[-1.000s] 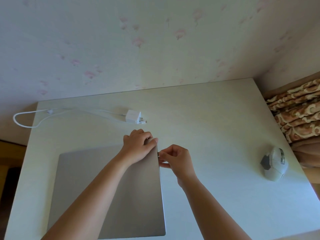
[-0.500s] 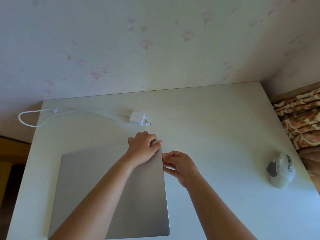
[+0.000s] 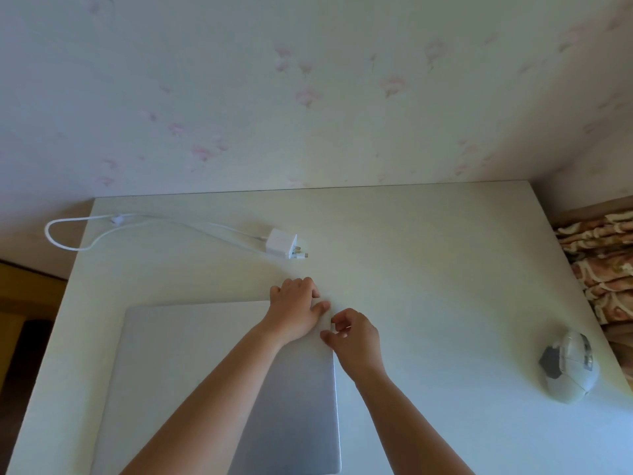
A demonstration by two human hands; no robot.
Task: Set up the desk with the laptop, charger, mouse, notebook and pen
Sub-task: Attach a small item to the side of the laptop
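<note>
Closed laptop [image 3: 219, 378] lies flat on bench [image 3: 428, 286], near edge. Far right corner is gripped by left hand [image 3: 296, 308], likely to steady it. Right hand [image 3: 352, 334], fingers curled at the side edge; anything pinched cannot be told. Charger [image 3: 281, 243] behind; mouse [image 3: 568, 366] well right.

Home room: floral wallpaper [image 3: 308, 97], white desk [image 3: 428, 269].

The right hand [image 3: 356, 334] is now seen with thumb and fingers curled at the right edge of the closed laptop [image 3: 191, 371], slightly nearer than 1 second ago. The left hand [image 3: 296, 308] is shifted little on the far right corner.
</note>
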